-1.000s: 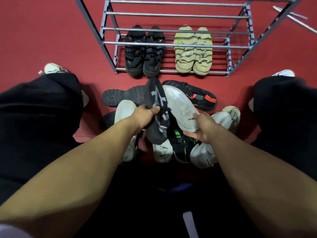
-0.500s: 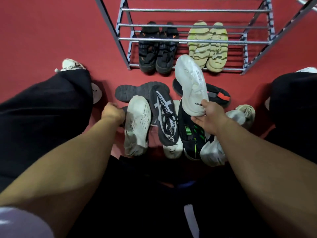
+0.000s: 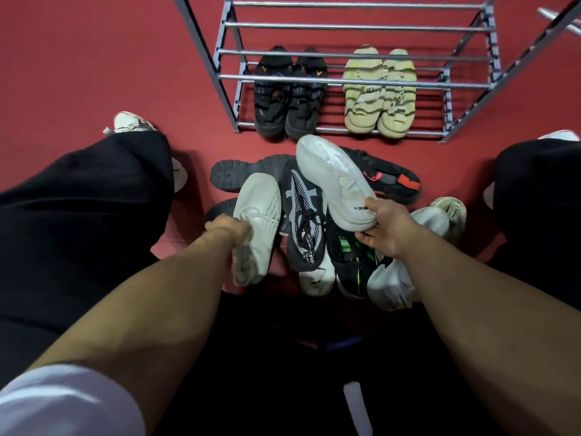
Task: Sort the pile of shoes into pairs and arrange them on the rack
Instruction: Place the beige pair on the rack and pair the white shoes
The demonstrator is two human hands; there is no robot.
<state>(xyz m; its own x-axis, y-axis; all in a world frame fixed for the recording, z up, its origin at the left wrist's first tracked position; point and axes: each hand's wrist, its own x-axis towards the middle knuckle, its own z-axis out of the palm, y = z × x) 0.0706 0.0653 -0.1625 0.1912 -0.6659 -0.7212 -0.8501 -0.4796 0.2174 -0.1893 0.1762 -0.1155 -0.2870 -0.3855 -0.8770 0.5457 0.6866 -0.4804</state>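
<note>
Two pairs sit on the rack's (image 3: 355,81) bottom shelf: black shoes (image 3: 287,92) and beige sandals (image 3: 379,92). In front of the rack, the pile (image 3: 309,234) crowds the red floor. The right hand (image 3: 385,228) grips a white shoe (image 3: 334,180) sole-up; half a second ago, it was raised higher. The left hand (image 3: 228,229), previously empty, now clutches its white mate (image 3: 257,225).

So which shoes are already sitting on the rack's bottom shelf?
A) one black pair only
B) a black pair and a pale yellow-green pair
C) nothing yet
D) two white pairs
B: the bottom shelf of the rack holds a black pair on the left and a pale yellow-green pair beside it, apart from the pile on the floor.
</note>
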